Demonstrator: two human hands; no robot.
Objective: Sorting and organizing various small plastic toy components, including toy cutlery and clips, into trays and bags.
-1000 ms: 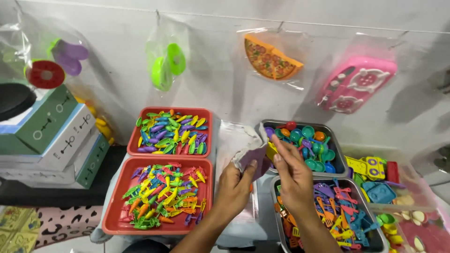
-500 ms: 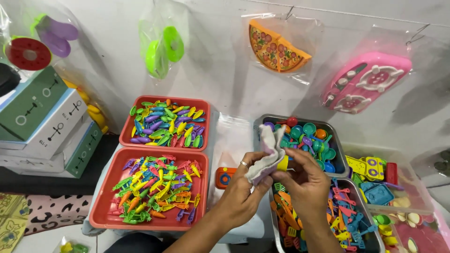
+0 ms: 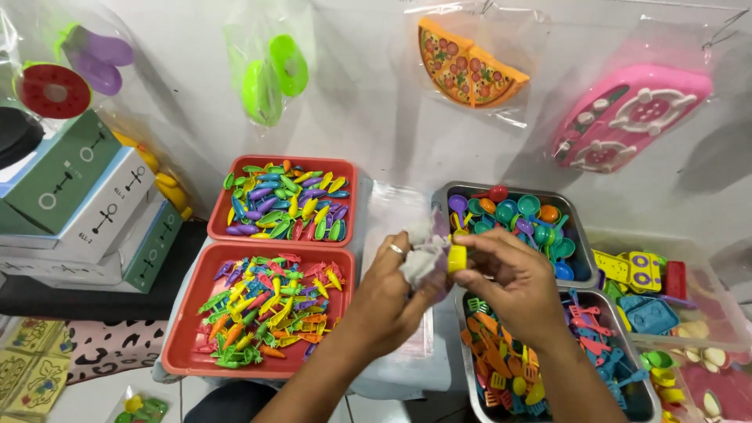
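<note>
The cloth (image 3: pixel 421 257) bunched in the left hand (image 3: pixel 389 294) looks soft, matt and crumpled, pale grey-lilac, while the small yellow piece (image 3: pixel 457 258) pinched by the right hand (image 3: pixel 513 282) is smooth, shiny plastic. The two red trays (image 3: pixel 202 345) are plastic with a dull sheen, heaped with glossy little plastic toys (image 3: pixel 270 309) (bright as sweets). The grey trays (image 3: pixel 441 205) on the right look like brushed metal. Clear, crinkly plastic bags (image 3: pixel 501 102) hang on the matt white wall (image 3: pixel 368 94), catching the light, and the stacked boxes (image 3: pixel 86 211) are smooth printed cardboard. A ring (image 3: pixel 397 250) gleams like metal.
</note>
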